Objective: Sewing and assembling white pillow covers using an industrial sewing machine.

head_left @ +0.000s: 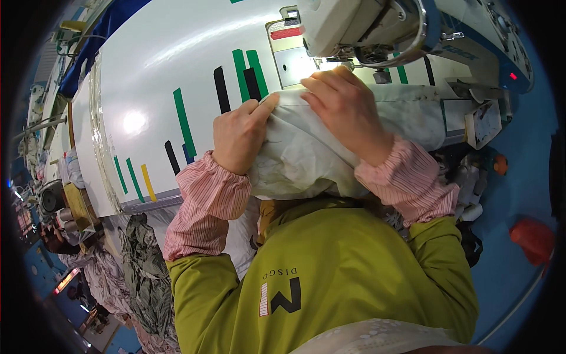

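A pale white cloth (306, 147) hangs over the front edge of the white sewing table, its folded edge lying near the sewing machine's lit needle area. My left hand (240, 134) is closed, pinching the left end of that edge between thumb and forefinger. Just in front of the machine's presser foot, my right hand (348, 109) bends its fingers over the cloth's edge and grips it, thumb toward the left. The white sewing machine (359, 29) stands above and beyond my right hand. Its needle is hard to make out in the glare.
Green, black and yellow tape strips (184, 121) mark the white table (141, 76). Crumpled striped fabric (144, 265) is heaped at the lower left. A small tray (483, 124) sits by the table's right end, and a red bag (532, 239) lies on the blue floor.
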Action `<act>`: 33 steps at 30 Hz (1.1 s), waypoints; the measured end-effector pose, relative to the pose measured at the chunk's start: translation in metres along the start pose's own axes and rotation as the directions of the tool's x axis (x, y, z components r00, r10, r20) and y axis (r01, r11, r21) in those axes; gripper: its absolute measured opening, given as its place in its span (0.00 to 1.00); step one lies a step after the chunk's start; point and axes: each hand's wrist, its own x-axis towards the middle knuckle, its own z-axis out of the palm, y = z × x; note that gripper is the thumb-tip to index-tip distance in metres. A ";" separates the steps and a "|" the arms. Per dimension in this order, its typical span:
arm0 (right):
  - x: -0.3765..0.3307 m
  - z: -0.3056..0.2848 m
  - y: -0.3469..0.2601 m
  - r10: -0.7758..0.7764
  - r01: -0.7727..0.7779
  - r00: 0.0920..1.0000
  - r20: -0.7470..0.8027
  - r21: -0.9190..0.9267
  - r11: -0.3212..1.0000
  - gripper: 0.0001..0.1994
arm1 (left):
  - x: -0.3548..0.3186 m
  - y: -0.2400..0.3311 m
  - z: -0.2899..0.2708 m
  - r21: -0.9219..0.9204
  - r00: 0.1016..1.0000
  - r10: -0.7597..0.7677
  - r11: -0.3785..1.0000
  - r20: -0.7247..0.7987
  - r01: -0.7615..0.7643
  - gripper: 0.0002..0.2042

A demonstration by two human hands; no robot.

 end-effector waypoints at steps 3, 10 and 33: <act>0.010 0.017 -0.001 0.027 -0.020 0.993 0.117 -0.058 0.998 0.07 | 0.000 -0.001 0.000 0.011 1.000 0.003 1.000 -0.001 -0.003 0.20; 0.012 0.028 0.002 0.052 -0.053 0.989 0.138 0.003 0.999 0.07 | -0.001 -0.005 -0.002 0.027 1.000 0.017 0.999 -0.026 -0.016 0.20; 0.015 0.020 0.011 0.065 -0.096 0.989 0.132 0.247 0.964 0.07 | 0.003 -0.007 0.003 0.068 0.998 0.056 0.996 -0.035 -0.053 0.21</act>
